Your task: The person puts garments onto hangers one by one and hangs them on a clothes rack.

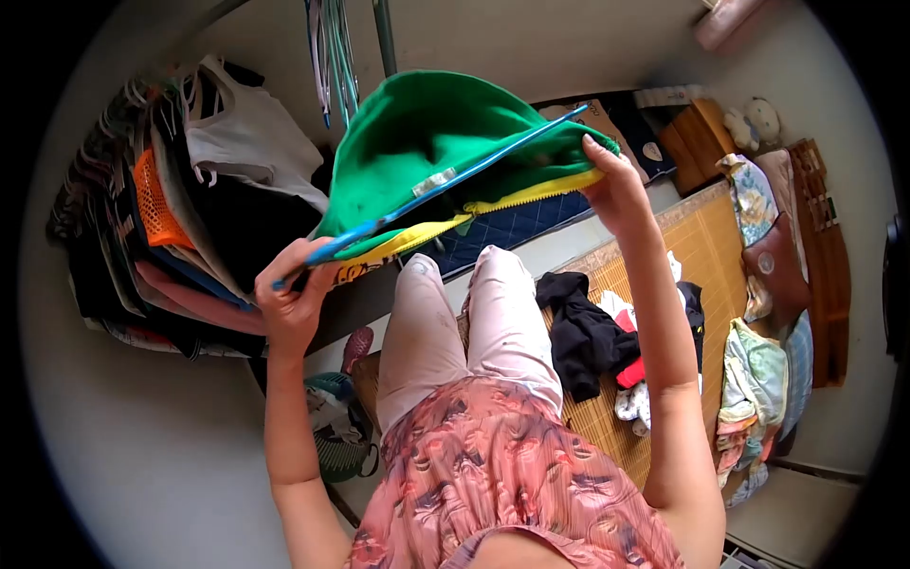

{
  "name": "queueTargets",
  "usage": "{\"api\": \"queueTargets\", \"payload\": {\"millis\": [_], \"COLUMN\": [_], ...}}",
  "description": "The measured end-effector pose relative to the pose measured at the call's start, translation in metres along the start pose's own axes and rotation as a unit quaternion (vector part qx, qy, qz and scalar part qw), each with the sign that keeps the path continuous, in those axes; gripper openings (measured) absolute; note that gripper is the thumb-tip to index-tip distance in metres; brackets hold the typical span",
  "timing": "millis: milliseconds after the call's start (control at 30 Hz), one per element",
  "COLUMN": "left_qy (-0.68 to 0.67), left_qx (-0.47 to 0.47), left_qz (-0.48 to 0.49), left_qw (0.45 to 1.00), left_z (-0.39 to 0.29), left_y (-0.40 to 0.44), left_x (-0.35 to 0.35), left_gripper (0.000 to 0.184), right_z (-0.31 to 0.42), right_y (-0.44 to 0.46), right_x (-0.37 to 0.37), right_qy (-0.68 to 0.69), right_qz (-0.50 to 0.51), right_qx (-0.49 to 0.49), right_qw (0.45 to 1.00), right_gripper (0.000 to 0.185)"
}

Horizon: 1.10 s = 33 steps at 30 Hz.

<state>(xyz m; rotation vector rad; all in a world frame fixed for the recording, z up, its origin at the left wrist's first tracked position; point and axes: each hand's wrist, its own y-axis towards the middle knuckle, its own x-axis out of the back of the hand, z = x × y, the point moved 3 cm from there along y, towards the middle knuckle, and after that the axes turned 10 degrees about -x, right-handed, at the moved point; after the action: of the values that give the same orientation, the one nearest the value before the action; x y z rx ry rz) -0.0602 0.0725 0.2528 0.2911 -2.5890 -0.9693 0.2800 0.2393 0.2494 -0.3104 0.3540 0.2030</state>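
A green jacket (379, 142) with a yellow zipper (531, 196) is stretched between my two hands, raised above my knees. Across its opening runs a blue clothes hanger (464, 177), tilted up toward the right. My left hand (296, 289) is closed around the hanger's lower left end, with the jacket's edge against the fingers. On the other side, my right hand (614, 180) pinches the jacket's fabric near the hanger's right end, thumb on top. The hanger's right tip sticks out above that hand. A pale label (434, 182) shows inside the jacket.
Clothes on hangers, including a white top (248, 133), crowd the left side. Several bare hangers (332, 57) hang behind the jacket. A black garment (580, 332) and other clothes lie on the bamboo mat (697, 247) at right. A green basket (341, 455) stands low at left.
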Motion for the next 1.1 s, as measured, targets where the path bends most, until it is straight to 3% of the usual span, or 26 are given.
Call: {"api": "queueTargets", "payload": {"millis": [233,333,400,667,767,833,867,933,967,1000,1100], "left_qy": [0.015,0.032,0.088,0.168,0.278,0.276,0.254,0.122,0.093,0.063,0.052], "left_qx": [-0.016,0.018,0.009,0.03,-0.058,-0.032,-0.021,0.02,0.021,0.022,-0.028], "left_qz": [0.02,0.048,0.066,0.087,0.106,0.059,0.019,-0.055,-0.07,-0.083,-0.076], "left_qw": [1.0,0.998,0.994,0.982,0.953,0.959,0.967,0.991,0.993,0.994,0.995], "left_z": [0.009,0.005,-0.001,-0.023,-0.02,-0.006,0.005,0.02,0.026,0.031,0.043], "left_y": [-0.022,-0.029,-0.03,-0.012,0.007,0.017,0.022,0.032,0.035,0.037,0.043], "left_x": [0.02,0.017,0.012,-0.028,-0.061,-0.057,-0.053,-0.047,-0.047,-0.047,-0.057], "left_gripper": [0.017,0.016,0.016,0.016,0.017,0.018,0.018,0.02,0.02,0.02,0.019], "right_z": [-0.037,-0.046,-0.048,-0.044,-0.003,0.023,0.031,0.037,0.044,0.047,0.055], "right_y": [0.009,0.003,-0.004,-0.001,-0.009,-0.018,-0.024,-0.034,-0.038,-0.039,-0.026], "right_x": [0.012,0.011,0.011,0.001,-0.033,-0.04,-0.04,-0.035,-0.027,-0.028,-0.011], "right_qy": [0.035,0.013,-0.009,-0.157,-0.083,-0.037,-0.078,-0.301,-0.394,-0.413,-0.435], "right_qz": [-0.046,-0.045,-0.058,0.016,0.09,0.141,0.166,0.294,0.334,0.316,0.136], "right_qx": [-0.069,-0.081,-0.088,-0.027,0.052,0.113,0.109,0.155,0.016,0.088,0.132], "right_qw": [0.996,0.996,0.994,0.987,0.991,0.983,0.977,0.894,0.856,0.849,0.88], "right_gripper": [0.022,0.023,0.024,0.036,0.034,0.034,0.047,0.061,0.071,0.053,0.033]}}
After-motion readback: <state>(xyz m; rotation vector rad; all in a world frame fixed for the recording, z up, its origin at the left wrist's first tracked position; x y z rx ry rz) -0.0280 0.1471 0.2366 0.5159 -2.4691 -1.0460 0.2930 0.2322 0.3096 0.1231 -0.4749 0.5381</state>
